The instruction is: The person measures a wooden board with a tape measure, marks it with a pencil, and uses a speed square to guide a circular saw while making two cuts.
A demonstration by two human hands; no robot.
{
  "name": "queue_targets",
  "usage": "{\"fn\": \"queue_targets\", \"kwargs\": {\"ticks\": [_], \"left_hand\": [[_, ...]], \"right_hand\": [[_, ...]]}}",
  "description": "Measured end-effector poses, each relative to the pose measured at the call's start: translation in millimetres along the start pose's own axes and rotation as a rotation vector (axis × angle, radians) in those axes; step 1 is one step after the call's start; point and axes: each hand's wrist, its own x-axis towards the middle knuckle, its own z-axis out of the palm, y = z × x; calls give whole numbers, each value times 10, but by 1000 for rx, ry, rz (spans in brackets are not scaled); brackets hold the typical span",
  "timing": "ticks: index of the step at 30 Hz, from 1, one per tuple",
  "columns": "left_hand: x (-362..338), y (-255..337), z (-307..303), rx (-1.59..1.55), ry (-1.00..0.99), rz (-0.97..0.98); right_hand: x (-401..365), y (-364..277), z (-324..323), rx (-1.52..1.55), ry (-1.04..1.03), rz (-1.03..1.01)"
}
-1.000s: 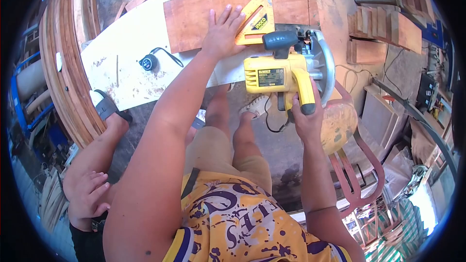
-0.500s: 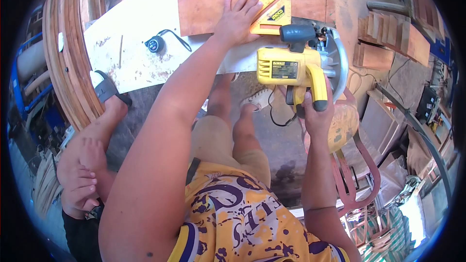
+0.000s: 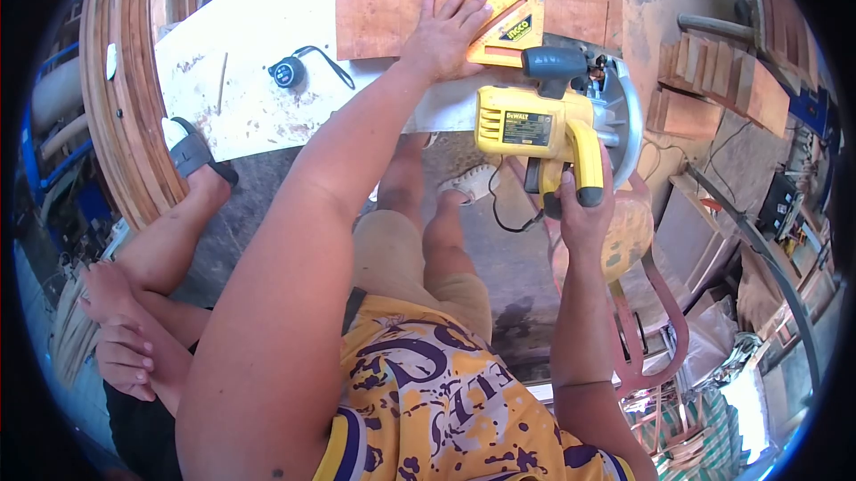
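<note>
My right hand (image 3: 586, 200) is wrapped round the rear handle of a yellow circular saw (image 3: 535, 124), whose metal base lies at the right part of a wooden board (image 3: 383, 8). Spread over the board, my left hand (image 3: 444, 35) presses on it and touches the edge of a yellow triangular square (image 3: 517, 31). The square lies across the board, just left of the saw's black front handle. The saw's blade is hidden from view. Under the board is a white work surface (image 3: 259, 35).
A black tape measure (image 3: 287, 73) with a strap lies on the white surface. Long wooden planks (image 3: 120, 124) stand at the left, beside another person's arms and foot (image 3: 205, 169). Cut wood pieces (image 3: 713, 71) are stacked at the right, above a worn chair (image 3: 629, 240).
The view has shifted slightly, so the board and square appear a little further right. The other person's hands and arms have moved. My hands keep their places on board and saw.
</note>
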Motion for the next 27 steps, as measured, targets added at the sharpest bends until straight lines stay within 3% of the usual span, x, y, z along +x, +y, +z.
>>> {"fn": "queue_targets", "kwargs": {"ticks": [6,8,27], "left_hand": [[-19,8,16,-17,36,1],[-29,10,12,-17,41,2],[-243,99,-90,-28,41,19]], "right_hand": [[14,55,-11,-50,12,-130],[-1,-37,-10,18,-8,4],[-19,-131,36,60,-10,-29]]}}
